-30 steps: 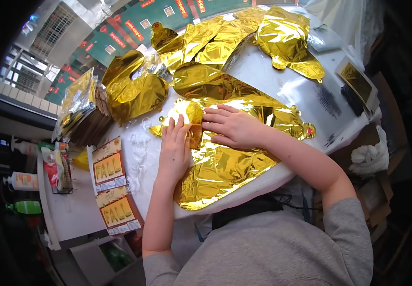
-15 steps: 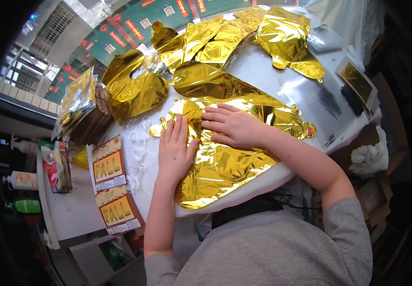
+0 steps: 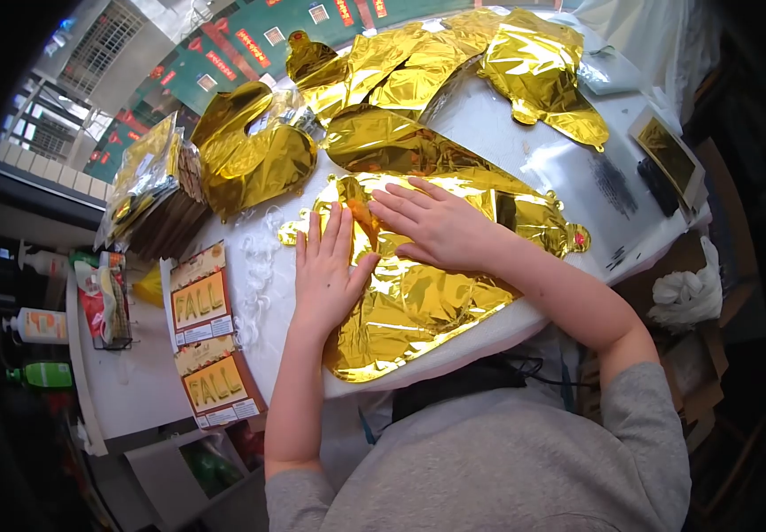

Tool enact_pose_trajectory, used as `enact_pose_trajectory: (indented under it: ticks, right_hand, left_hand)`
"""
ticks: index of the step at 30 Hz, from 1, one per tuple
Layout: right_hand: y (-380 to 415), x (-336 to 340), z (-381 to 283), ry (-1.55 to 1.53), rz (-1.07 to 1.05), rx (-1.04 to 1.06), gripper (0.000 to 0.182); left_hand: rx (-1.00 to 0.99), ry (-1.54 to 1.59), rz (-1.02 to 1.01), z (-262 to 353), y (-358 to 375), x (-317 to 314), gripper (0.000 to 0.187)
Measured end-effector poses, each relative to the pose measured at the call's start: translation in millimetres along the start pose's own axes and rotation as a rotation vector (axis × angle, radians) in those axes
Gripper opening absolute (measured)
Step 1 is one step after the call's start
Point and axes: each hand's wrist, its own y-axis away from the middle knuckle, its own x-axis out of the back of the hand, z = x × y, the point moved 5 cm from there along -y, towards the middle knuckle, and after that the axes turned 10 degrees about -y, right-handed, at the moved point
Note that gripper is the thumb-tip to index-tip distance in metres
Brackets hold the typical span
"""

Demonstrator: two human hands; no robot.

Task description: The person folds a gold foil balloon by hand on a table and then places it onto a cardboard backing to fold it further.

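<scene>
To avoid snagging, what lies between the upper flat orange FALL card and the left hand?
Tangled white strands on the white tabletop, seen in the head view.

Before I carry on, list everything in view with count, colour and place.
Foil pieces: several, overlapping, gold, across table
Table: one, white, centre
FALL cards: two, orange-brown, table's left side
Packet stack: one, gold-brown, upper left
Stringy pile: one, white, left of nearest foil
Bottles: three, two white, one green, far left
Crumpled bag: one, white, right
Left hand, right hand: one each, bare, on nearest foil
</scene>
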Motion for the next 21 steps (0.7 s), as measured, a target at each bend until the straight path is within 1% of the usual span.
enact_pose_trajectory:
  ticks: [1, 3, 4, 6, 7, 9, 13, 15, 18, 21]
  right_hand:
    - [-1.1, 6.0, -3.9, 0.001, -0.003, 0.003, 0.067]
    - [-4.2, 10.0, -10.0, 0.135, -0.164, -0.018, 0.071]
    - [-3.9, 10.0, -13.4, 0.138, -0.166, -0.013, 0.071]
    - [-3.8, 13.7, -19.0, 0.017, -0.099, -0.025, 0.070]
    - [-7.1, 12.4, -20.1, 0.019, -0.101, -0.021, 0.070]
    - [-19.0, 10.8, -24.6, -0.079, 0.002, 0.039, 0.071]
    - [-33.4, -11.4, -8.5, -0.077, -0.028, 0.021, 0.072]
    - [-29.2, -25.3, 6.6, -0.079, -0.167, -0.078, 0.070]
    - [-26.2, -29.0, 14.1, -0.119, -0.128, -0.040, 0.067]
    - [-24.6, -32.0, 15.0, -0.105, -0.151, -0.042, 0.065]
  left_hand:
    - [0.004, 0.002, 0.001, 0.3, 0.5, 0.2, 0.079]
    - [0.009, 0.011, -0.007, 1.0, -0.2, 2.0, 0.079]
    - [0.013, 0.012, -0.003, 0.8, -0.3, 2.3, 0.079]
    - [0.019, 0.001, -0.025, 0.6, -0.3, 1.1, 0.080]
    - [0.022, 0.003, -0.022, -0.7, 0.4, -1.2, 0.080]
    - [0.013, -0.023, -0.011, -2.2, 0.1, -5.3, 0.080]
    - [0.028, 0.004, -0.023, -1.1, -0.3, 0.3, 0.081]
    - [0.047, -0.015, -0.042, 0.9, 0.1, 1.3, 0.081]
    - [0.056, 0.002, -0.054, 0.7, -0.6, 0.6, 0.081]
    - [0.073, 0.027, -0.061, -1.0, 0.9, -0.4, 0.082]
